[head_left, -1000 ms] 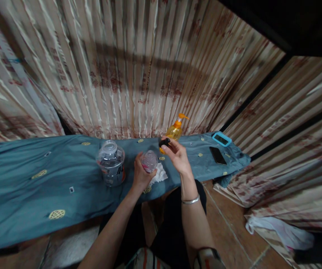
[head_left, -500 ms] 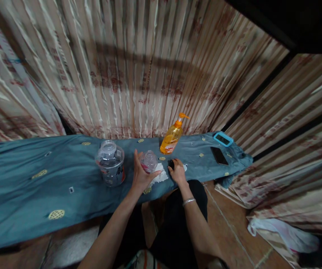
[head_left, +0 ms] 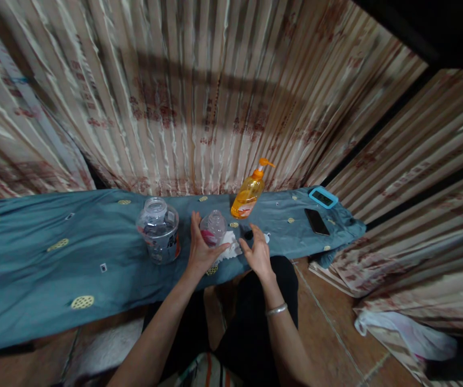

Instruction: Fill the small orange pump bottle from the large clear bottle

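A clear plastic bottle [head_left: 214, 224] with a ridged top and a pink patch low down stands on the blue-green cloth. Around its left and front sides, my left hand [head_left: 201, 248] grips it, thumb at the front right. My right hand [head_left: 258, 252] is open, fingers apart, just beside a small black object [head_left: 248, 235] lying on the cloth; its kind cannot be made out. Crumpled white tissue [head_left: 230, 246] lies between the hands, beside the bottle. To the left is a large clear plastic tub [head_left: 162, 248] with another clear bottle [head_left: 155, 209] inside it.
An orange pump bottle [head_left: 248, 198] stands behind the hands. Farther right lie a dark phone [head_left: 317, 221] and a blue-framed digital clock [head_left: 323, 197]. The cloth-covered surface [head_left: 21, 269] runs along a hanging curtain [head_left: 199, 97]; my knees are under its front edge.
My right hand has let go of the small black object and opened, its fingers lifting off. My left hand stays on the bottle. The view has shifted slightly.
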A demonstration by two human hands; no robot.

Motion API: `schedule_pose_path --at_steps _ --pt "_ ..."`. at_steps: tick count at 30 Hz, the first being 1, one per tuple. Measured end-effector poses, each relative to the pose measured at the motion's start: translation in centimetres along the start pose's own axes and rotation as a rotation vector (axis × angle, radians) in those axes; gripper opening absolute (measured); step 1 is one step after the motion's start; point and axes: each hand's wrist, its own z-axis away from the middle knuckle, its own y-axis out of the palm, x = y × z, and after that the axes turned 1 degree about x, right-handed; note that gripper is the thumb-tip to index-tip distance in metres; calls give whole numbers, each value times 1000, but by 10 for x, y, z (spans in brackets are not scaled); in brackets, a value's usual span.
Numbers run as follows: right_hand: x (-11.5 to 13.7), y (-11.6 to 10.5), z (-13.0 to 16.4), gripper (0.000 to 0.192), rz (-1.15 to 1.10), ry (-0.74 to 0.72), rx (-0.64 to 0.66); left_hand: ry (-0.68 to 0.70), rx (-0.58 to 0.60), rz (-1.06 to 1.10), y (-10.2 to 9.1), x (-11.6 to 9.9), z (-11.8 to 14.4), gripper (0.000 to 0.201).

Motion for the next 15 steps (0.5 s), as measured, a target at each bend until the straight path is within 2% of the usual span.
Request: schedule_pose_path --at_steps 3,5,9,11,13,15 --pt "10 -9 12 45 -69 21 -13 16 1 -52 -9 -1 15 132" --pt "16 -16 24 47 -123 48 -21 32 22 -126 -25 -2 34 118" --pt "23 -26 58 47 -245 151 -23 41 36 -260 -82 -1 75 68" --pt "25 -27 77 45 -310 211 8 29 -46 -310 -115 2 83 50" --pt "28 -25 94 44 -373 250 61 2 -183 -333 -140 5 76 56" --pt "34 -20 107 42 -428 271 118 -15 -314 -312 -153 9 59 88"
